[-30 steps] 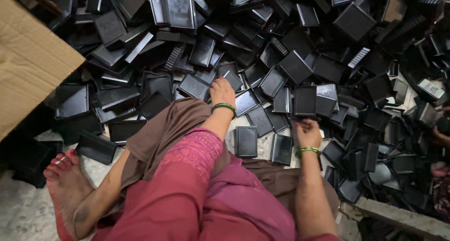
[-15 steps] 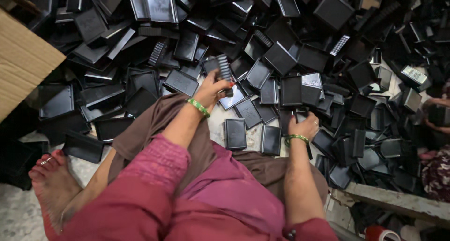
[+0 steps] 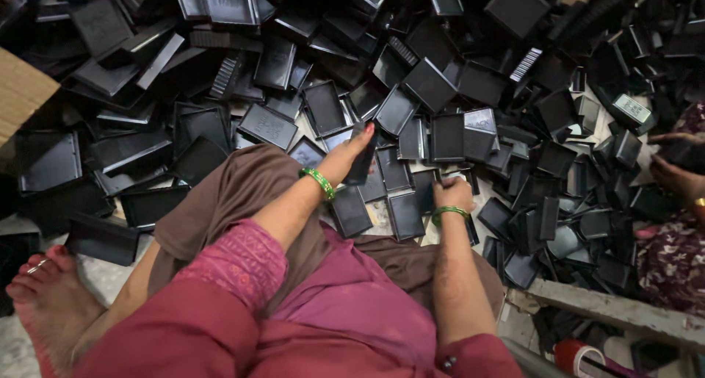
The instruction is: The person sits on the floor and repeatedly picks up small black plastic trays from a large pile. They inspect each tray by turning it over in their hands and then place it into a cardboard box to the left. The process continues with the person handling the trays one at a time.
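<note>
I sit on the floor facing a big heap of black plastic trays (image 3: 433, 84) of several sizes. My left hand (image 3: 351, 152), with a green bangle at the wrist, is closed on one small black tray (image 3: 363, 160) and holds it tilted on edge just above the pile. My right hand (image 3: 452, 194), also with a green bangle, grips a black tray (image 3: 470, 227) that points down beside my knee. Flat black trays (image 3: 405, 215) lie on the floor between the two hands.
A brown cardboard sheet (image 3: 20, 91) lies at the far left. My bare foot (image 3: 45, 304) rests at the lower left. Another person's hand (image 3: 679, 180) and patterned clothing (image 3: 672, 264) are at the right edge. A grey ledge (image 3: 617, 312) and a red tape roll (image 3: 576, 356) sit at the lower right.
My left hand has picked a small tray off the pile and lifted it on edge. The view has shifted slightly; my right hand stays low with its tray.
</note>
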